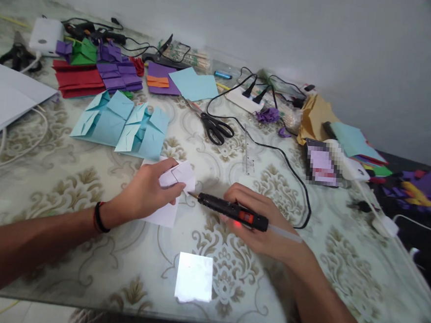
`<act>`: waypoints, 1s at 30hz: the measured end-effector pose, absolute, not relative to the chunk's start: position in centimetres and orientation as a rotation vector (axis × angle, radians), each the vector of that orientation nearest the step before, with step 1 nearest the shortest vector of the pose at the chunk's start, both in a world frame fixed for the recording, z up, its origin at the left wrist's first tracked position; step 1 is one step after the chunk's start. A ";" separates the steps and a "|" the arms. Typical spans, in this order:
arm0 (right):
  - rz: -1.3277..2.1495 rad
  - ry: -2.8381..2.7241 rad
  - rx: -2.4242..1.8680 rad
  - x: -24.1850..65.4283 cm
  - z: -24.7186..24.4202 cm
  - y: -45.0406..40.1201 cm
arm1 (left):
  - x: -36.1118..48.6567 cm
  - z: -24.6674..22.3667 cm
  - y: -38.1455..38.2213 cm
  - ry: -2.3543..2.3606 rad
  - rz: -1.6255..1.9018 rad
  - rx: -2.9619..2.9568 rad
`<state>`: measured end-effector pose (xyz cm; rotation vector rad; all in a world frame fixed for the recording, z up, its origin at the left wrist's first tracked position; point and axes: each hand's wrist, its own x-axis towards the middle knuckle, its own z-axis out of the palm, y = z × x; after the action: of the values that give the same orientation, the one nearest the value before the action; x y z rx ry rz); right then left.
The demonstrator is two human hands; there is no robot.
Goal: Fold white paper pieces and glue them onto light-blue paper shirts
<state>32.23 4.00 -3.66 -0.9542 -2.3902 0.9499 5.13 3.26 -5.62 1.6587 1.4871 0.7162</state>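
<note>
My left hand [154, 189] pinches a small folded white paper [177, 177] between thumb and fingers. Beneath it, a flat white sheet [163, 214] lies on the table, partly covered by the hand. My right hand [256, 218] is wrapped round a slim black hot glue gun [230, 211] with a red light, a clear glue stick poking out of its back end. The gun's metal tip points left, right by the edge of the folded paper; whether it touches, I cannot tell. Folded light-blue paper pieces [124, 125] lie beyond my left hand.
Black-handled scissors [218, 128] lie beyond my right hand. A black cable [292, 162] loops toward a white power strip [245, 99]. A phone [322, 164] sits at the right. Folded red paper [79, 80] and purple paper [120, 76] line the back left. A bright white square [194, 278] shows in front.
</note>
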 end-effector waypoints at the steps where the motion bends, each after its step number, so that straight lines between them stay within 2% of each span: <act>1: 0.932 -2.389 -0.972 32.3 -3.7 4.0 | 5.1 -5.6 3.3 1.486 0.715 1.659; 30: 0.873 -2.413 -1.071 32.1 -3.9 4.0 | 5.1 -5.5 3.2 1.472 0.688 1.638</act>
<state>32.14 4.03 -3.94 -1.0715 -2.4132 0.8730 5.09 3.18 -5.53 1.6375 1.4717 0.6876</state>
